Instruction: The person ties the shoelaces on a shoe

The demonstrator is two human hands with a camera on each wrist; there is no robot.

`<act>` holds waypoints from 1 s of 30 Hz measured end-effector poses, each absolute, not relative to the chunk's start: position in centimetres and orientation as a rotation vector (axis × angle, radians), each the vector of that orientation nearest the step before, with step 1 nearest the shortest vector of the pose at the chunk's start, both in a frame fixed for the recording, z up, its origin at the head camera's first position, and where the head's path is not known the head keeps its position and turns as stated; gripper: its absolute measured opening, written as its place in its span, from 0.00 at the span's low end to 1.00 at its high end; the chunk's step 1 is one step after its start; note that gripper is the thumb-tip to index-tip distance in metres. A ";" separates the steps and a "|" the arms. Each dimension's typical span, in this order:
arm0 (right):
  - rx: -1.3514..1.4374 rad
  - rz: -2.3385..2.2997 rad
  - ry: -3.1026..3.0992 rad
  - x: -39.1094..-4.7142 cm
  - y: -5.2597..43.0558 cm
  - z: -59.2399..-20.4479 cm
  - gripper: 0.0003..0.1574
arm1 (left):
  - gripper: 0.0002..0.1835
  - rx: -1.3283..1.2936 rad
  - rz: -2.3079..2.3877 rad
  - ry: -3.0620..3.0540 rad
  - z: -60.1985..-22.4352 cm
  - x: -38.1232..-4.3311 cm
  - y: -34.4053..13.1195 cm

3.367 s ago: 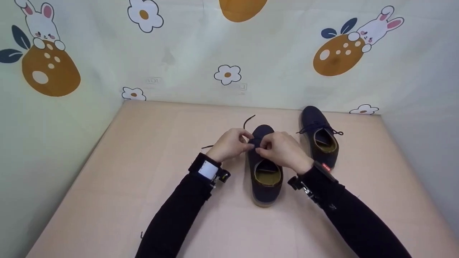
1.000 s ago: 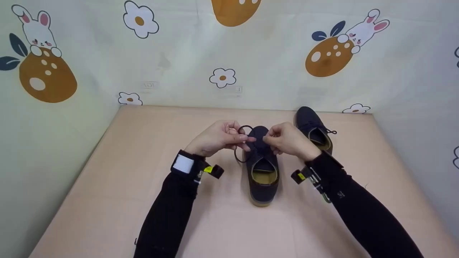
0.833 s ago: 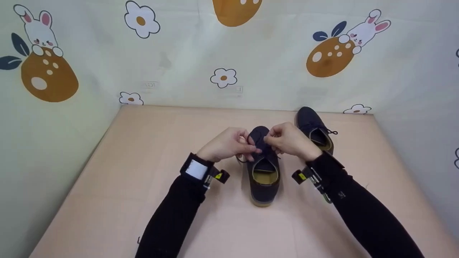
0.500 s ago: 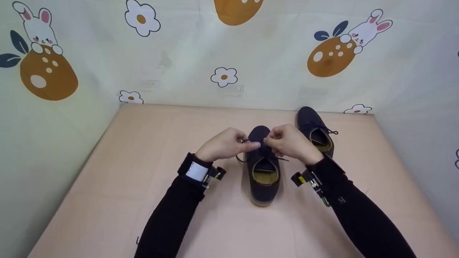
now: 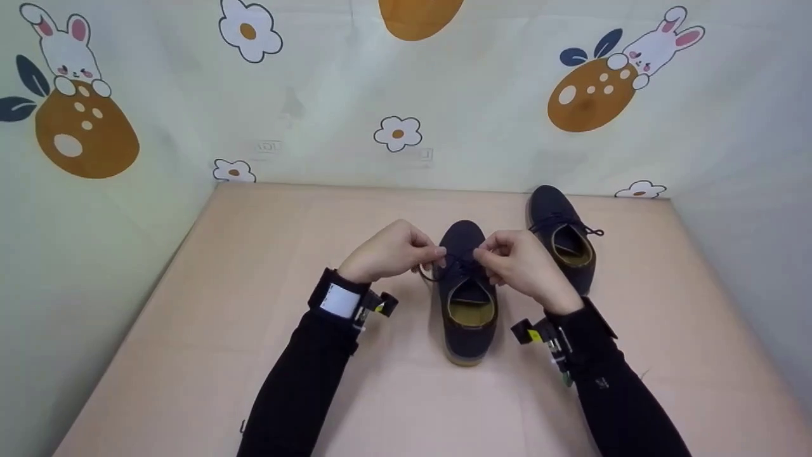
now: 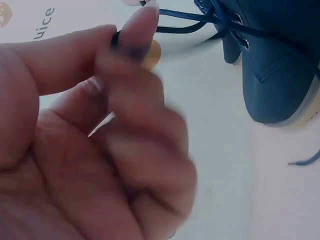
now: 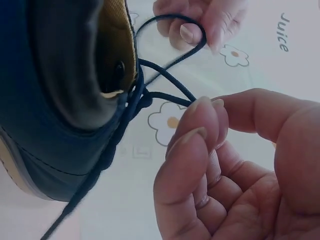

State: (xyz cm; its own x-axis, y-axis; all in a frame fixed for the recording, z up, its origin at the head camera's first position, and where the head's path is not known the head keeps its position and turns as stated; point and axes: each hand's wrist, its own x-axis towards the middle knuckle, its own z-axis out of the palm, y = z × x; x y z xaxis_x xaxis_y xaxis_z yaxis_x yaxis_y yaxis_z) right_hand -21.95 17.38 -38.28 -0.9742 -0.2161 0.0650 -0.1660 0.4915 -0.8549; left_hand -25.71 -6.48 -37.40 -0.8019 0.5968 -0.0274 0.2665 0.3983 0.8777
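Observation:
A dark navy shoe (image 5: 469, 346) stands on the table between both hands, its toe pointing away. My left hand (image 5: 394, 254) pinches a loop of the shoelace (image 6: 185, 16) between thumb and index finger, left of the shoe's throat. On the other side, my right hand (image 5: 525, 266) pinches a second lace loop (image 7: 167, 76) with thumb and fingertips. Both loops run to a crossing over the eyelets, seen in the right wrist view. A loose lace end (image 6: 302, 163) hangs by the shoe in the left wrist view. The fingers partly hide the loop tips.
A matching shoe (image 5: 549, 203) with its lace in a bow stands behind and to the right, close to the back wall. Pale printed cloth (image 5: 330, 95) with rabbits and flowers encloses the pinkish table (image 5: 254, 285).
Over the last half second my hands have drawn slightly apart, left hand leftward, right hand rightward and nearer. Earlier the fingers worked close together over the laces. The shoe has stayed in place.

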 end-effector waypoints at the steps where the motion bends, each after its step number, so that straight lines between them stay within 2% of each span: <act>1: -0.333 -1.538 2.673 -22.0 17.4 -38.4 0.07 | 0.13 0.725 1.418 2.273 -37.5 -25.7 -6.3; 13: -0.357 -1.634 2.699 -22.3 16.7 -39.0 0.08 | 0.07 0.420 1.944 1.684 -38.9 -25.9 -4.9; 20: -0.354 -1.624 2.672 -22.3 16.4 -38.9 0.07 | 0.06 0.565 1.545 2.096 -39.5 -25.7 -4.9; 24: -0.378 -1.608 2.697 -22.4 16.3 -39.0 0.07 | 0.06 0.586 1.506 2.176 -39.7 -25.4 -4.1; 30: -0.351 -1.562 2.766 -22.4 16.8 -39.1 0.08 | 0.14 0.556 1.487 2.221 -39.7 -25.5 -3.6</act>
